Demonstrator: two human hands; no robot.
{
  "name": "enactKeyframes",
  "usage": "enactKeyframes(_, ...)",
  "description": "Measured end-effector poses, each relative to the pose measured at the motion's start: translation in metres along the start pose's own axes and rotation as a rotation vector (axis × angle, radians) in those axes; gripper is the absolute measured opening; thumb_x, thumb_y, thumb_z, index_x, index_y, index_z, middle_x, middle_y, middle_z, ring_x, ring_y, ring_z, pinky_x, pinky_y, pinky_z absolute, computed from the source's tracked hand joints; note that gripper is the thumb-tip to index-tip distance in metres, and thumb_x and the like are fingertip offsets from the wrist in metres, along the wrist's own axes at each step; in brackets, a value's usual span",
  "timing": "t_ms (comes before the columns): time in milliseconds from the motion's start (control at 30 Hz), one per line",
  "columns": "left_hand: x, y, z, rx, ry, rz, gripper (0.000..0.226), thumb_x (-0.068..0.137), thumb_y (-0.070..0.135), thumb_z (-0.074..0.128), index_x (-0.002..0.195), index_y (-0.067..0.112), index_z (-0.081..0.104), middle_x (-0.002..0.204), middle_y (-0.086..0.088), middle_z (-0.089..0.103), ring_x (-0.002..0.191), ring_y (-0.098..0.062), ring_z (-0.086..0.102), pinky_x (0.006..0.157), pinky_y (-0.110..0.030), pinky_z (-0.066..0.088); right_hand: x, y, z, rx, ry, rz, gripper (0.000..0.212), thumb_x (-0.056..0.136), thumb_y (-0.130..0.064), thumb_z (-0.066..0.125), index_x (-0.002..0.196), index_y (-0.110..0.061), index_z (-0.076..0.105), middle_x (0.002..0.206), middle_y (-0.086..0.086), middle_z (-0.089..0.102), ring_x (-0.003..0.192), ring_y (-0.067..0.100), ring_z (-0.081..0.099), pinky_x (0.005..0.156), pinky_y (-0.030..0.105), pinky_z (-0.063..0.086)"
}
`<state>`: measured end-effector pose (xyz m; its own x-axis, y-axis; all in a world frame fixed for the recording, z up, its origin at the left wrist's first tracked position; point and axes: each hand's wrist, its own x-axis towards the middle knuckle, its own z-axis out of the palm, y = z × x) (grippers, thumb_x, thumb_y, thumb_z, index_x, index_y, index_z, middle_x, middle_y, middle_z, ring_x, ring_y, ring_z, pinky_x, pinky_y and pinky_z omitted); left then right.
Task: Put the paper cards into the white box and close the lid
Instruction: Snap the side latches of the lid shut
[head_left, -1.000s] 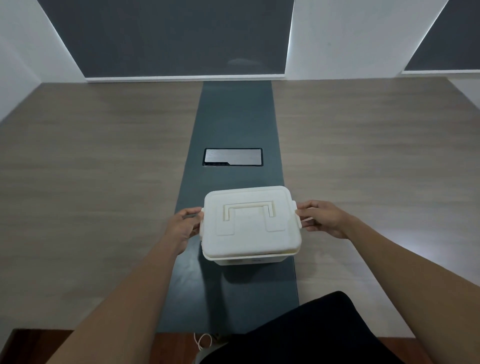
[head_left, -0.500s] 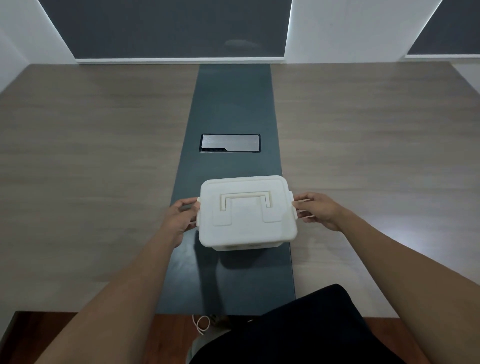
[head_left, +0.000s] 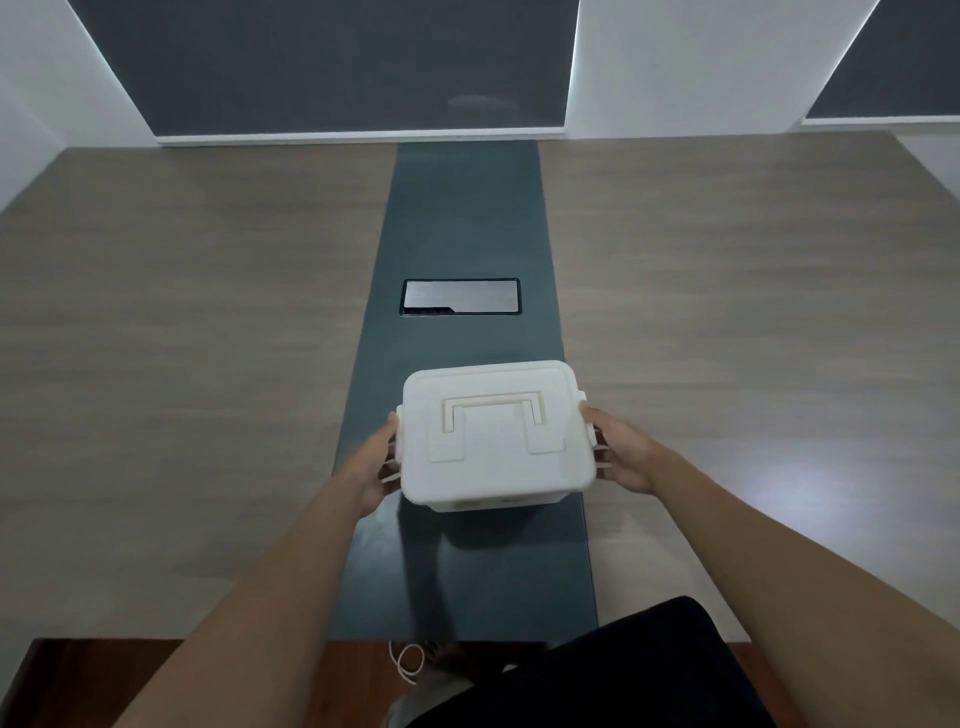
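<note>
The white box (head_left: 496, 441) stands on the dark centre strip of the table (head_left: 208, 364), with its lid on and the flat handle folded down on top. My left hand (head_left: 371, 467) presses against the box's left side at the latch. On the right side, my right hand (head_left: 621, 452) holds the box by the other latch. No paper cards are visible; the inside of the box is hidden by the lid.
A metal cable hatch (head_left: 461, 296) is set into the dark strip beyond the box. Wood-look tabletop spreads to both sides. A wall with dark panels rises behind the far edge. My dark clothing (head_left: 623, 670) and a white cord (head_left: 408, 660) lie below the near edge.
The box has shifted slightly away from me along the strip, and both hands have moved with it while staying on its sides. The view has tilted a little.
</note>
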<state>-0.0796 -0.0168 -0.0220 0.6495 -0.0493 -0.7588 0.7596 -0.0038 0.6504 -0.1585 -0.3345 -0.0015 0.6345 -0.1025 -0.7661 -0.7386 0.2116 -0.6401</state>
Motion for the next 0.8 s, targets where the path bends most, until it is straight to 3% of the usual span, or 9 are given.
enactKeyframes(133,0.008,0.001,-0.006,-0.009,0.023,0.022,0.029,0.092,0.045,0.063,0.088,0.016,0.065,0.059,0.005,0.062,0.06,-0.014,0.058,0.065,-0.032,0.052,0.002,-0.007,-0.008,-0.002,0.051,-0.016,0.026,0.097,-0.038,0.057,0.106,-0.016,0.068,0.099,0.004,0.066,0.086,0.022,0.062,0.075,0.036,0.053)
enactKeyframes(200,0.012,0.004,-0.01,0.016,0.016,0.053,0.025,0.093,0.041,0.063,0.092,0.016,0.065,0.059,0.006,0.06,0.049,-0.01,0.055,0.057,-0.028,0.049,0.0,-0.011,-0.011,-0.024,0.083,-0.025,0.02,0.096,-0.032,0.061,0.101,-0.014,0.068,0.094,0.004,0.067,0.081,0.021,0.064,0.071,0.034,0.054)
enactKeyframes(300,0.016,0.015,-0.013,0.025,-0.012,0.097,0.022,0.097,0.034,0.058,0.102,0.014,0.066,0.083,0.001,0.067,0.067,-0.014,0.063,0.06,-0.029,0.047,0.002,-0.018,-0.016,-0.038,0.184,-0.135,0.022,0.097,-0.025,0.061,0.104,-0.007,0.071,0.094,0.007,0.071,0.073,0.02,0.067,0.065,0.03,0.055)
enactKeyframes(400,0.016,0.025,-0.012,0.021,-0.01,0.117,0.019,0.097,0.031,0.058,0.094,0.016,0.067,0.087,0.002,0.07,0.075,-0.014,0.065,0.066,-0.029,0.048,0.006,-0.021,-0.019,-0.081,0.275,-0.235,0.029,0.097,-0.023,0.059,0.11,-0.001,0.072,0.094,0.01,0.074,0.071,0.019,0.07,0.066,0.026,0.059)
enactKeyframes(500,0.02,0.027,-0.014,0.058,0.024,0.15,0.02,0.093,0.026,0.065,0.104,0.011,0.069,0.092,-0.003,0.072,0.079,-0.015,0.068,0.067,-0.026,0.05,0.005,-0.02,-0.02,-0.086,0.272,-0.26,0.03,0.095,-0.023,0.065,0.11,0.003,0.071,0.101,0.015,0.076,0.077,0.022,0.072,0.071,0.027,0.06)
enactKeyframes(600,0.023,0.028,-0.013,0.055,0.035,0.179,0.031,0.088,0.022,0.071,0.114,0.006,0.068,0.106,-0.01,0.074,0.089,-0.02,0.07,0.07,-0.028,0.053,0.004,-0.021,-0.018,-0.072,0.229,-0.259,0.034,0.092,-0.024,0.071,0.11,0.004,0.069,0.104,0.016,0.076,0.077,0.022,0.072,0.064,0.023,0.06)
enactKeyframes(800,0.02,0.028,-0.004,0.007,0.075,0.198,0.02,0.087,0.011,0.072,0.106,0.008,0.068,0.1,-0.013,0.072,0.081,-0.022,0.067,0.069,-0.03,0.053,0.01,-0.025,-0.015,-0.09,0.23,-0.227,0.035,0.087,-0.019,0.076,0.112,0.005,0.068,0.09,0.01,0.075,0.069,0.018,0.07,0.064,0.026,0.057)
